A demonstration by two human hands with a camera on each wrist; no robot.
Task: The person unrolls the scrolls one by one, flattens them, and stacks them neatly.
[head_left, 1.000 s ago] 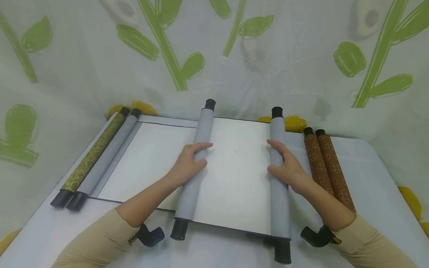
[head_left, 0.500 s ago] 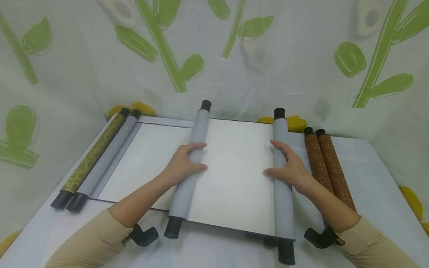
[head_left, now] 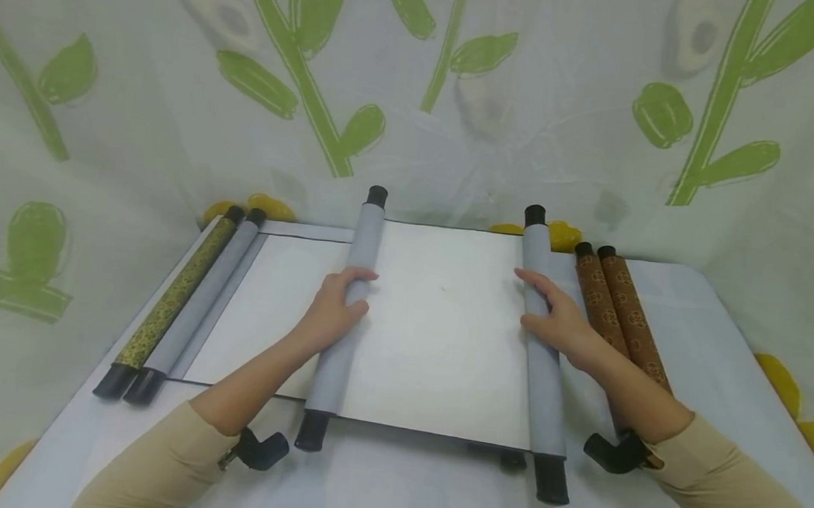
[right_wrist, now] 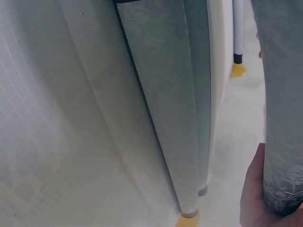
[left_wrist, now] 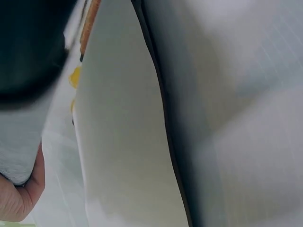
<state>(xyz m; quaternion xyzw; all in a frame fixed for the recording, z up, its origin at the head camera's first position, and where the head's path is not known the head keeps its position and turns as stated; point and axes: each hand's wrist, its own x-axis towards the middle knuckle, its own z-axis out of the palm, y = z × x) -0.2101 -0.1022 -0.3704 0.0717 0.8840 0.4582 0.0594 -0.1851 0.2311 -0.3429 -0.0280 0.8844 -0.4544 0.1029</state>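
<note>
A scroll with grey rollers and black end knobs is stretched between my two hands, its white sheet [head_left: 437,341] facing up. My left hand [head_left: 334,308] grips the left roller [head_left: 333,374], thumb and index finger showing over it. The right roller [head_left: 545,402] is held in my right hand [head_left: 560,322] around its middle. In the left wrist view the fingers [left_wrist: 28,198] curl under the roller at lower left. The right wrist view has the hand [right_wrist: 253,194] wrapped round the grey roller [right_wrist: 286,104]. Shadow shows beneath the raised sheet.
Another spread scroll with a white sheet [head_left: 271,300] lies underneath, its grey left roller [head_left: 201,303] beside a yellow-green patterned roller [head_left: 174,294]. Two brown patterned rollers [head_left: 630,314] lie on the right. A leaf-printed curtain [head_left: 497,158] stands behind the white table [head_left: 708,366].
My hands have moved apart, the left one leftward and the right one slightly rightward. More of the white sheet shows between the rollers.
</note>
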